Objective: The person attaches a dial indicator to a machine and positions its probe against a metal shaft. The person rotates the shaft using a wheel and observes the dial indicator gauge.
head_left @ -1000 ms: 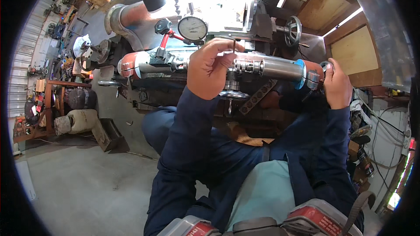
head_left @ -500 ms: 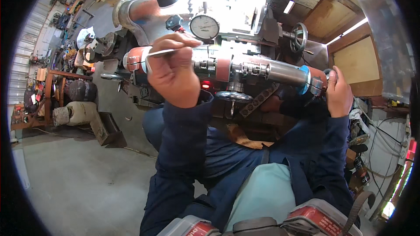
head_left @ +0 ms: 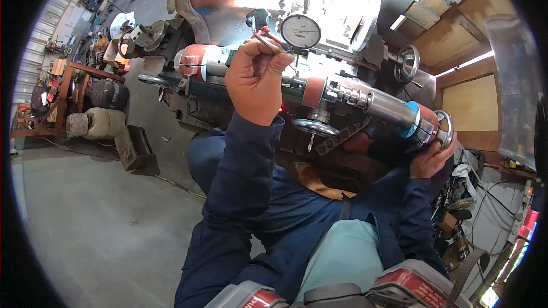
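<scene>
My left hand (head_left: 254, 82) is raised in front of the machine, thumb and fingers pinched on a thin bent metal rod (head_left: 261, 35). Its fingertips are just below and left of a round dial gauge (head_left: 301, 31); whether they touch the gauge's stem cannot be made out. A crankshaft-like shaft (head_left: 349, 96) lies across the machine behind and right of this hand. At the shaft's right end, my right hand (head_left: 432, 162) has its fingers closed round the lower rim of a metal handwheel (head_left: 449, 122). Part of that grip is hidden.
A second handwheel (head_left: 315, 128) stands at the machine's front, a third (head_left: 409, 61) at the back right. Left of the machine are a metal gas cylinder (head_left: 96, 123) and an open box (head_left: 134, 148). A wooden panel (head_left: 471, 102) rises at the right.
The view has shifted, so the machine sits further right. My right hand has gone from the handwheel's upper side to its lower rim. The rod in my left hand now points up toward the gauge's left.
</scene>
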Tool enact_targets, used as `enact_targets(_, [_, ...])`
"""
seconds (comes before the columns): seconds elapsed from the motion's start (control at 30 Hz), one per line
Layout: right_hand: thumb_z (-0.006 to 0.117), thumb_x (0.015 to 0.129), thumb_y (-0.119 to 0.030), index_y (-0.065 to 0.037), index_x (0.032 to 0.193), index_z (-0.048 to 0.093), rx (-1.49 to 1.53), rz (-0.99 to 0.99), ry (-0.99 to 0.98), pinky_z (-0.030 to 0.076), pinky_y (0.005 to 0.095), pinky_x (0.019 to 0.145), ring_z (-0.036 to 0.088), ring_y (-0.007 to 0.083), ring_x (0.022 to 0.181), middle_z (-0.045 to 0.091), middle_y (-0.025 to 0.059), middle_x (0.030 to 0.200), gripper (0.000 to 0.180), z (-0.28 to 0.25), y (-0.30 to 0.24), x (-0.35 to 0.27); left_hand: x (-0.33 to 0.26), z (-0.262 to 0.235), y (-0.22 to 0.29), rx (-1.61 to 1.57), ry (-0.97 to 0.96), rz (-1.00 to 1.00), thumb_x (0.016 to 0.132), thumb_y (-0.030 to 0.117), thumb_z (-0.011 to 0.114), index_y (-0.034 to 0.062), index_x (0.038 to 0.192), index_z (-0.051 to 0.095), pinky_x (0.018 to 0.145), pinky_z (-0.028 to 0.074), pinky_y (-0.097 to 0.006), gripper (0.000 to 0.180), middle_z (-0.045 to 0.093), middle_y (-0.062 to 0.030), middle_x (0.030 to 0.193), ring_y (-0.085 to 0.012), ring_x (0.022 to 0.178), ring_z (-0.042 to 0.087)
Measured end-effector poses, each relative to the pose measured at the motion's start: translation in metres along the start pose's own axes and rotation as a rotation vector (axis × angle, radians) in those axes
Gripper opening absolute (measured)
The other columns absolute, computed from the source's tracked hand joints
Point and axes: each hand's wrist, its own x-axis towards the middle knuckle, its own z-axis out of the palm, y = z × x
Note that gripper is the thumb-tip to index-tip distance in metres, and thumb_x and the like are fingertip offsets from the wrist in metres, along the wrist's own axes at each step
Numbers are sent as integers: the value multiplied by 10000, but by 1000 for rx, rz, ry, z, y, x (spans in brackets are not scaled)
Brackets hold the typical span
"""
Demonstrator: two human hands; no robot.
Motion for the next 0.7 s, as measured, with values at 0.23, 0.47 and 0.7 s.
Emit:
enact_targets(0.23, [374, 1014, -505, 118, 1380, 384, -31, -37, 50, 352, 488, 1066, 466, 459, 1257, 447, 338, 1346, 723, 9, 19, -12, -2, -1, -1, 57, -78, -15, 842, -90, 701, -4, 982, 586, 788, 523, -250, 201, 644, -57, 950, -108, 857, 618])
enact_targets(0.47, [393, 1010, -486, 117, 1381, 382, -39, 4, 37, 355, 480, 1062, 468, 451, 1253, 457, 334, 1331, 708, 8, 15, -11, -3, 0, 0, 155, -124, -49, 821, -83, 732, -17, 973, 593, 775, 537, -253, 216, 661, -67, 926, -109, 841, 638])
enact_targets(0.7, [413, 1007, -495, 106, 1380, 388, -36, 2, 69, 375, 483, 1049, 490, 456, 1230, 467, 326, 1328, 707, 9, 16, -12, 1, 0, 5, 292, -151, 7, 800, -77, 741, -32, 911, 623, 728, 542, -263, 169, 686, -67, 842, -115, 771, 649])
